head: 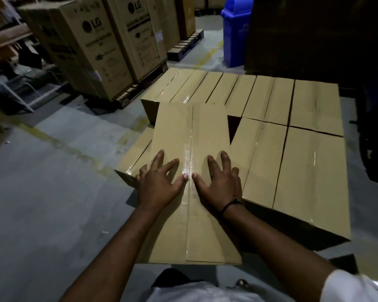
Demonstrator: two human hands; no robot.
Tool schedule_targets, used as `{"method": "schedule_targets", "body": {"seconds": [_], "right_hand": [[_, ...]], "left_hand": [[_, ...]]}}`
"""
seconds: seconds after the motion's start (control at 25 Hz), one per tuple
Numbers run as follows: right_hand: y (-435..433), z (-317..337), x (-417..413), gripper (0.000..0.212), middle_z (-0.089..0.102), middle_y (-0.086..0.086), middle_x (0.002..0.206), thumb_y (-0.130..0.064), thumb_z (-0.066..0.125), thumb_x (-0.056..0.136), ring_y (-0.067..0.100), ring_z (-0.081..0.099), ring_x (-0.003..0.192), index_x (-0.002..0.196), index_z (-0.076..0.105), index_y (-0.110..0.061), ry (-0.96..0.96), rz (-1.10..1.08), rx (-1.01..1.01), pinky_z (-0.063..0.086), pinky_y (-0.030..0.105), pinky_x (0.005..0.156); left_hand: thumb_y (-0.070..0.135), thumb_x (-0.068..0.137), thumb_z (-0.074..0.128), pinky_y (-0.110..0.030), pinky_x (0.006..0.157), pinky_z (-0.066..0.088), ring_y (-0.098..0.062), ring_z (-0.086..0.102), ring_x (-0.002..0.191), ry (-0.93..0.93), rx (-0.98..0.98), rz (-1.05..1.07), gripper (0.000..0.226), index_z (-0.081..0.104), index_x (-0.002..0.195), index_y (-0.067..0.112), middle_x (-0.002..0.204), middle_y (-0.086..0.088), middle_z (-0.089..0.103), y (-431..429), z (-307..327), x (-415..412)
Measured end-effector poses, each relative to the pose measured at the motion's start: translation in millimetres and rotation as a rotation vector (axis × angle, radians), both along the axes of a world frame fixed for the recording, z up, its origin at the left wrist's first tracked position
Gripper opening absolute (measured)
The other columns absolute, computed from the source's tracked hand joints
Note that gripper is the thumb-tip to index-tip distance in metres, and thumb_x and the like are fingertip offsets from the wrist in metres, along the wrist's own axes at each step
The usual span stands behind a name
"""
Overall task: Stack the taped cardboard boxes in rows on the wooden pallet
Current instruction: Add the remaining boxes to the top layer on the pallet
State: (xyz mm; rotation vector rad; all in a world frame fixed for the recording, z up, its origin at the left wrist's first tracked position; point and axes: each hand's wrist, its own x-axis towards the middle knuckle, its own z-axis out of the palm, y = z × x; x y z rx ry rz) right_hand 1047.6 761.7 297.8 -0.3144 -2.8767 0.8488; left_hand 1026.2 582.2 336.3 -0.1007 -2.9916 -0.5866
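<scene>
Grey warehouse floor (52, 203) surrounds stacked boxes (314, 171); left hand (159, 184) and right hand (218, 184) press flat on the top box (175, 131), each grip released.

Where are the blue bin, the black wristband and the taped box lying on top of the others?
blue bin (235, 43): head view, middle of its front wall.
black wristband (230, 204): head view, the cord over the wrist.
top taped box (172, 131): head view, its bare left top flap.

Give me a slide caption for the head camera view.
Left hand and right hand rest spread on a taped cardboard box lying over the stacked rows.
</scene>
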Motion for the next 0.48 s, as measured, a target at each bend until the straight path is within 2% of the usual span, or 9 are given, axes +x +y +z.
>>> {"method": "schedule_targets", "body": {"seconds": [0.28,0.48], "right_hand": [[-35,-53,-136,0.079,0.002,-0.007,0.170,-0.080,0.041,0.089,0.034,0.032,0.144,0.157,0.028,-0.041,-0.089,-0.097,-0.036,0.041,0.046,0.112],[-37,-113,-214,0.084,-0.001,-0.007,0.170,-0.080,0.042,0.086,0.039,0.029,0.146,0.158,0.026,-0.041,-0.236,-0.223,-0.002,0.036,0.050,0.117]], "left_hand": [[0.071,0.087,0.060,-0.057,0.117,0.023,-0.038,0.026,0.149,-0.066,-0.037,-0.146,0.062,0.053,0.144,0.047,0.169,0.013,0.019,-35,-49,-164],[0.073,0.085,0.059,-0.061,0.118,0.021,-0.038,0.025,0.151,-0.258,0.010,-0.321,0.067,0.048,0.147,0.048,0.170,0.015,0.013,-38,-125,-273]]}}
